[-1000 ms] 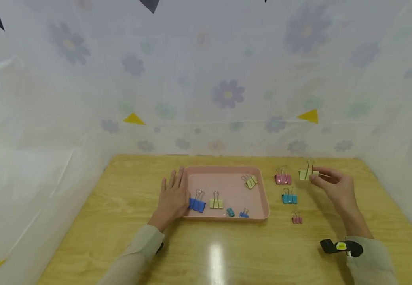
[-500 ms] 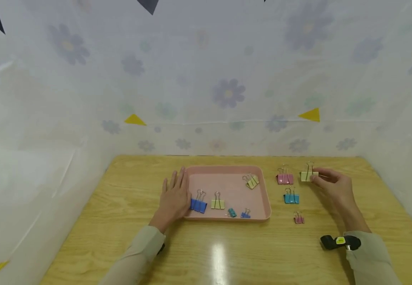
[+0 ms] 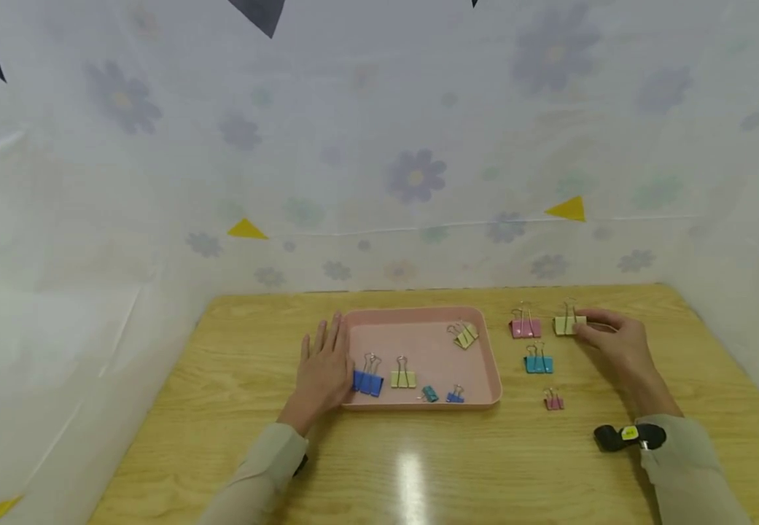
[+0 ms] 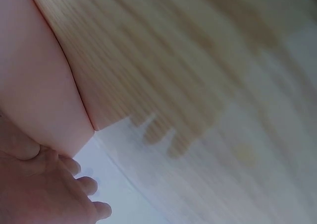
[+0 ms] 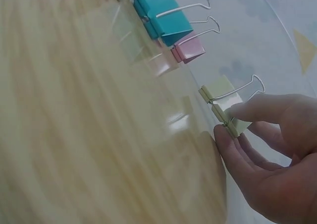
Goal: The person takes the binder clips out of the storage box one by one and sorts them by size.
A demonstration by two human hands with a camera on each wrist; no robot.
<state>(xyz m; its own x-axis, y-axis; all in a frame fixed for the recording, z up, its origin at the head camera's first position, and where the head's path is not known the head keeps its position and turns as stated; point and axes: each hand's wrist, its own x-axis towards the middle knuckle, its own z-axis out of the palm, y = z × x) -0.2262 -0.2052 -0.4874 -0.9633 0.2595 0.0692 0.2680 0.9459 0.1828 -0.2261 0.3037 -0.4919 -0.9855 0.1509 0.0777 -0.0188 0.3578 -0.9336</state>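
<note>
- As we fix our clock on the middle of the pink tray (image 3: pixel 395 337), twelve pointing away from the person, we find the right hand (image 3: pixel 623 351) between two and three o'clock, off the tray.
- Right fingers grasping: we see them pinch the pale yellow clip (image 3: pixel 564 326) by its near end, wire handles up. We cannot tell whether that clip touches the bench (image 3: pixel 241 364).
- Left hand (image 3: pixel 321 375) at nine o'clock, lying against the tray's rim. We log its fingers as straight and released, tips toward twelve.
- Just beside the held clip, toward its nine, we record the large pink clip (image 3: pixel 530 329); from the tray's middle we count the turquoise clip (image 3: pixel 540 365) at three, and the small pink clip (image 3: pixel 554 403) between three and four. All three sit on the bench, handles up.
- Inside the tray we count five: large blue clip (image 3: pixel 367 384) at eight, near the left hand; second yellow clip (image 3: pixel 398 380) between seven and eight; small teal clip (image 3: pixel 430 394) between five and six; small blue clip (image 3: pixel 456 398) between four and five; tilted yellow clip (image 3: pixel 465 337) at two.
- Toward twelve, past the bench, we note white flower-printed sheeting (image 3: pixel 327 175).
</note>
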